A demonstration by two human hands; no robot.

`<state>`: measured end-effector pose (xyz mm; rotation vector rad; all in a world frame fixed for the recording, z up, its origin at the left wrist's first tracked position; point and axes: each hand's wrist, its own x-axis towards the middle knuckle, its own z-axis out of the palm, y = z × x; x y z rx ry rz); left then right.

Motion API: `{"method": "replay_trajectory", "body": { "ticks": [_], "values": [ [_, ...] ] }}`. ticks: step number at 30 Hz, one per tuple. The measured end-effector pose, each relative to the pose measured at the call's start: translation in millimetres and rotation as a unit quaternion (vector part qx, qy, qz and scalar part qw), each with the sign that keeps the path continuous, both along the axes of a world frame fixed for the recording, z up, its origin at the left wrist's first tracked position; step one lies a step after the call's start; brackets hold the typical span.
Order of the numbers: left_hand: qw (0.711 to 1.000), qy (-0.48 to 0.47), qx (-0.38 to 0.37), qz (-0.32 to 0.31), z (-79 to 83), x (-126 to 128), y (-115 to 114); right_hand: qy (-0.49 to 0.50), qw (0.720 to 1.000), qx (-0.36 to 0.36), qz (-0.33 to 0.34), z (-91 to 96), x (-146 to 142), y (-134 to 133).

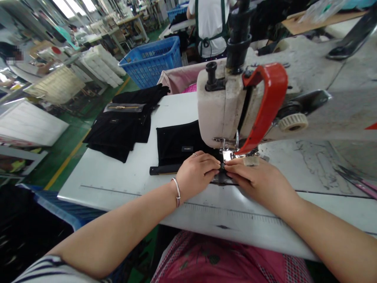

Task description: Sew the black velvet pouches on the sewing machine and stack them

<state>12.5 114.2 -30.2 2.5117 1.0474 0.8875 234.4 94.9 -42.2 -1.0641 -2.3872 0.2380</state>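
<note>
A black fabric panel (173, 143) with a small label lies flat on the sewing table, its right part running under the sewing machine head (216, 106). Along its near edge runs a black zipper strip (165, 169). My left hand (198, 171) has its fingertips pinched on this strip, just left of the presser foot (227, 155). Across from it, my right hand (257, 177) pinches the same work close in front of the foot; a tan wrap is on one finger. The fingertips of both hands nearly meet, and the fabric beneath them is mostly hidden.
A stack of black fabric pieces (123, 122) with a zipper on top lies at the table's left. Scissors (357, 182) rest at the right. A red guard (272, 102) curves down beside the needle. Beyond stand a blue basket (153, 61) and a person in a white shirt (210, 27).
</note>
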Motion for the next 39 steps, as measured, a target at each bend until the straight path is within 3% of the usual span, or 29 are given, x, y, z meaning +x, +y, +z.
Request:
{"method": "replay_trajectory", "body": {
  "ticks": [13, 39],
  "values": [
    [0.999, 0.018, 0.039, 0.019, -5.0, 1.7, 24.5, -0.027, 0.999, 0.007, -0.039, -1.0, -2.2, 8.3],
    [0.998, 0.039, 0.007, 0.055, -5.2, 4.0, 26.8, -0.019, 0.999, -0.004, -0.041, -2.7, -4.4, 8.7]
  ]
}}
